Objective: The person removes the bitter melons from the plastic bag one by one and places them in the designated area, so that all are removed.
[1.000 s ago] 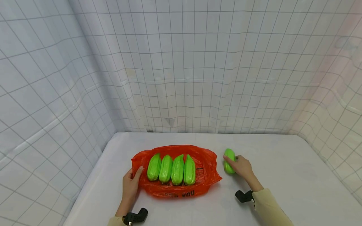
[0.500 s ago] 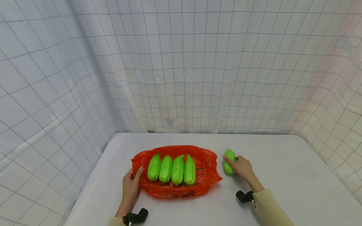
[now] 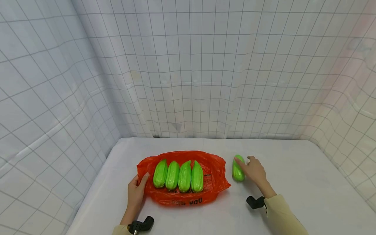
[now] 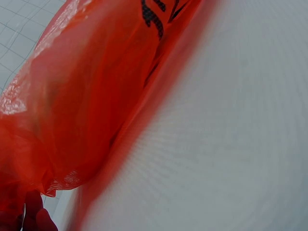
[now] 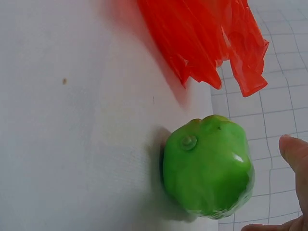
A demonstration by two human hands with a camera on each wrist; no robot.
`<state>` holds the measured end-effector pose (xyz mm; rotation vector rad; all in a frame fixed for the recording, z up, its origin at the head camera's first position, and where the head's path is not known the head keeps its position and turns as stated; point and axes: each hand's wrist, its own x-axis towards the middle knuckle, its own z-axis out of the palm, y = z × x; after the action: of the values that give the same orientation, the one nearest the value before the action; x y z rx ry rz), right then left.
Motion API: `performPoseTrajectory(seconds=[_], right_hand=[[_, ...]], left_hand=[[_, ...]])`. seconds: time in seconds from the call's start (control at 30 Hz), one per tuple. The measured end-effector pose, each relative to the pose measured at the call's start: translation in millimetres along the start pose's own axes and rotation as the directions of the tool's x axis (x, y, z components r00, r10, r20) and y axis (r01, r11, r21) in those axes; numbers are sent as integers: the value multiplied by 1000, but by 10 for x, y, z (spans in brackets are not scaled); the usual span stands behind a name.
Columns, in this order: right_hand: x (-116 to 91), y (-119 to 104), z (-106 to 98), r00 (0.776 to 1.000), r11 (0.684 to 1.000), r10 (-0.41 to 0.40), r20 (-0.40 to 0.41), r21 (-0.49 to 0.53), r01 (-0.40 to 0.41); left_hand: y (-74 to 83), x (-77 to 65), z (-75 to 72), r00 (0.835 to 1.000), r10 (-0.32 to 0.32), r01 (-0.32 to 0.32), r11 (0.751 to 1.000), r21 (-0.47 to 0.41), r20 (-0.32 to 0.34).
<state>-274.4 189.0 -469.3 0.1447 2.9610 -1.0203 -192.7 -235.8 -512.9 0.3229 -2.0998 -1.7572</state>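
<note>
A red plastic bag [image 3: 217, 182] lies spread on the white table in the head view, black print on its front. Several glossy green gourds [image 3: 184, 177] rest side by side on it. At its left edge my left hand [image 3: 135, 193] pinches the plastic; in the left wrist view dark fingertips [image 4: 36, 211] show against the bag. One more green gourd [image 3: 238, 173] lies on the table to the right of the bag. Over its right side hovers my right hand [image 3: 255, 171], thumb and fingers spread. In the right wrist view a gap shows between the thumb [image 5: 294, 151] and this gourd.
The white table [image 3: 293, 176] runs back to a hanging white curtain [image 3: 188, 81] with a dark grid, which also closes off both sides. A black wrist camera [image 3: 141, 225] sits on the left wrist, and another [image 3: 255, 202] on the right.
My right hand has let go of the single gourd, risen slightly and spread its fingers. The gourd stays in nearly the same place. The left hand and bag have not moved.
</note>
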Motion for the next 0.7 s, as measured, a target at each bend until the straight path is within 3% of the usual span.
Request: performPoseTrajectory(seconds=[0.2, 0.4, 0.7], right_hand=[[-6, -118, 5, 988, 998, -55, -142, 18, 58], [-47, -313, 58, 948, 985, -135, -287, 64, 159], [-142, -557, 141, 930, 911, -236, -283, 270, 313]], left_hand=[[121, -37, -12, 999, -32, 32, 999, -9, 20], [361, -135, -4, 1000, -14, 13, 1000, 15, 19], [361, -139, -5, 1000, -18, 18, 1000, -2, 14]])
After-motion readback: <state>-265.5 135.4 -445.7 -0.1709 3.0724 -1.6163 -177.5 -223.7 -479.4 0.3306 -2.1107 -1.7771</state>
